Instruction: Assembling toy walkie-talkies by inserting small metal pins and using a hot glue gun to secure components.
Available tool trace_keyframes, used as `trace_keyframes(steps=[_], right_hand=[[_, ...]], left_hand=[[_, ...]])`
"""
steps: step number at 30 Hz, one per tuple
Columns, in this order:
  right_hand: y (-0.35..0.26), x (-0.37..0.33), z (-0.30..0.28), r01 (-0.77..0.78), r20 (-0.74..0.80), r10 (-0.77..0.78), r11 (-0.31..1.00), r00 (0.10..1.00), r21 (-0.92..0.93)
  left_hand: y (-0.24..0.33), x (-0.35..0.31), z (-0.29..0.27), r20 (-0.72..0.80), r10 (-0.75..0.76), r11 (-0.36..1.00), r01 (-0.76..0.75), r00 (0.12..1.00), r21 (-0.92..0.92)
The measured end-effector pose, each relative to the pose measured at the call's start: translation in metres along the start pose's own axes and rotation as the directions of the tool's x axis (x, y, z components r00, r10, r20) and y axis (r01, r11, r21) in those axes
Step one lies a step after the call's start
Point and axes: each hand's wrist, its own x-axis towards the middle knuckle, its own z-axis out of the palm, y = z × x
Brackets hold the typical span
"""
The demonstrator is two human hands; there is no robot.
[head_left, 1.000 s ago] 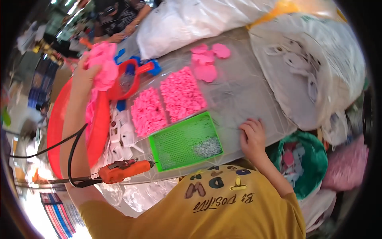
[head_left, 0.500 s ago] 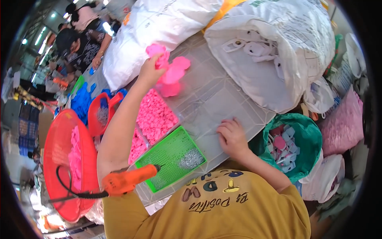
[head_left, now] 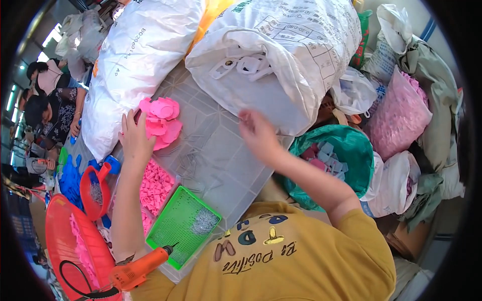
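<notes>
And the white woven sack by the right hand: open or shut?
Open: the white woven sack gapes at its near end, showing white plastic parts inside.

mustard-yellow t-shirt [head_left: 321,268], short loose sleeves [head_left: 364,231], chunky multicoloured letters [head_left: 247,238] across front, dark slanted script [head_left: 261,258] alongside

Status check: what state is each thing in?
Left hand: at pink pieces, grip unclear
Right hand: fingers curled, blurred
Pink pieces: loosely piled
White sack: open, white parts inside
Green tray: silver pieces heaped inside
Green bag: open, holding mixed pieces
Red basket: partly filled
Orange driver: bit exposed
</notes>
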Motion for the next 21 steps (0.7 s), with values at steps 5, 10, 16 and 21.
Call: trace_keyframes(steps=[5,10,16,21], right_hand=[[0.021,0.112,0.002,-0.449,-0.194,0.480,0.875,0.856,0.183],[0.073,0.163,0.005,-0.645,-0.079,0.825,0.493,0.559,0.583],[0.094,0.127,0.009,-0.613,0.139,0.760,0.385,0.634,0.690],[0.043,0.121,0.004,-0.576,-0.086,0.820,0.468,0.566,0.670]], left_hand=[[0.031,-0.052,-0.015,-0.098,0.258,0.909,-0.276,0.961,-0.313],[0.066,-0.102,-0.024,-0.016,0.398,0.736,-0.330,0.917,-0.591],[0.070,-0.156,-0.027,0.081,0.364,0.751,-0.241,0.928,-0.614],[0.076,-0.184,-0.022,0.083,0.385,0.756,-0.262,0.919,-0.600]])
